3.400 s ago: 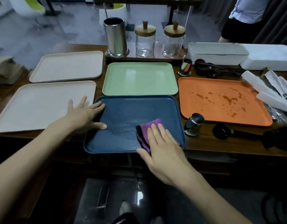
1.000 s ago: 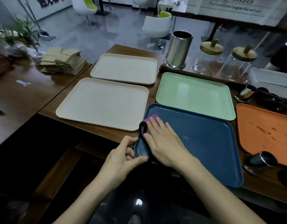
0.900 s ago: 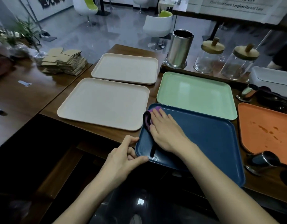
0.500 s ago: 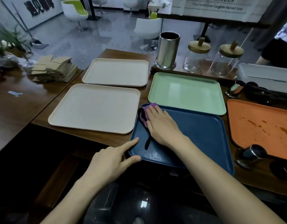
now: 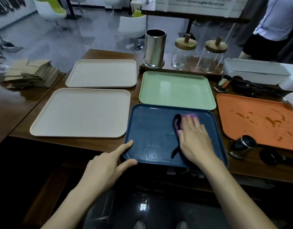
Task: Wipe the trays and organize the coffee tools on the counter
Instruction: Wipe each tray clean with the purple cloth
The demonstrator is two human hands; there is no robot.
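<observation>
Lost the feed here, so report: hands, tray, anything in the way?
Left hand open, steadying blue tray at near-left corner. Right hand flat, pressing purple cloth onto it. Nothing blocking; orange tray beside it stained.

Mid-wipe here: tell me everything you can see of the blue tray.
The blue tray is a dark, plastic-looking rectangle with rounded corners and a low raised rim, lying flat at the near edge of the counter, just in front of the green tray. Wet-looking streaks show on its near half. The right hand presses a purple cloth flat on its far right part; the left hand touches its near left corner with thumb and forefinger.
</observation>
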